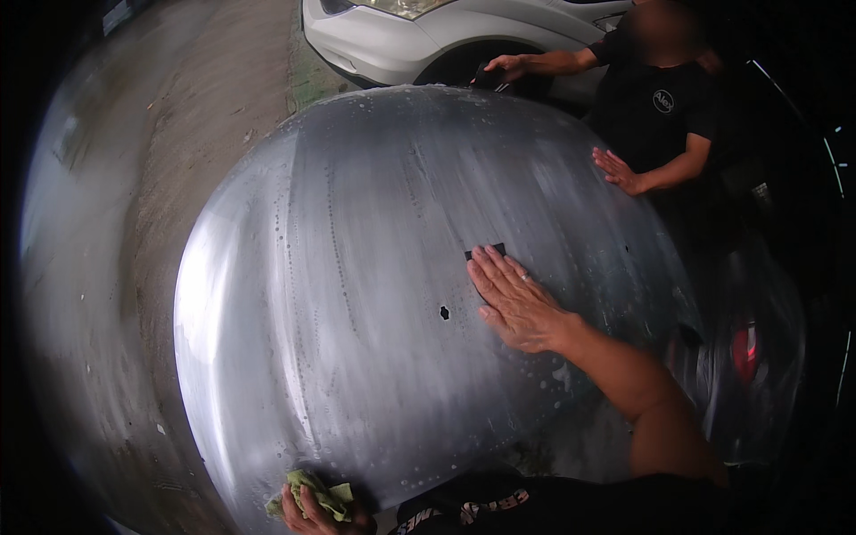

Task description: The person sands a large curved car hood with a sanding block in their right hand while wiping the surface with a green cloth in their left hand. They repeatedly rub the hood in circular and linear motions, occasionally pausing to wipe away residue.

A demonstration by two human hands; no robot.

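Observation:
A large, curved silver-grey car panel [383, 223] fills the middle of the view, wet with streaks and drops. My right hand [522, 308] lies flat on it with straight fingers, pressing a small black sheet [495, 249] that looks like sandpaper. Most of that sheet is hidden under the fingers. At the panel's near left edge, my left hand [314, 513] is closed round a crumpled green cloth [321, 496]. A small dark hole [444, 313] shows in the panel, left of my right hand.
Across the panel at the far right stands a co-worker [655, 116] in a black shirt, one hand on the panel, the other holding a dark object [489, 76]. Behind is a white car [401, 36]. A red light [744, 348] shows at right. Concrete floor [192, 116] runs along the left.

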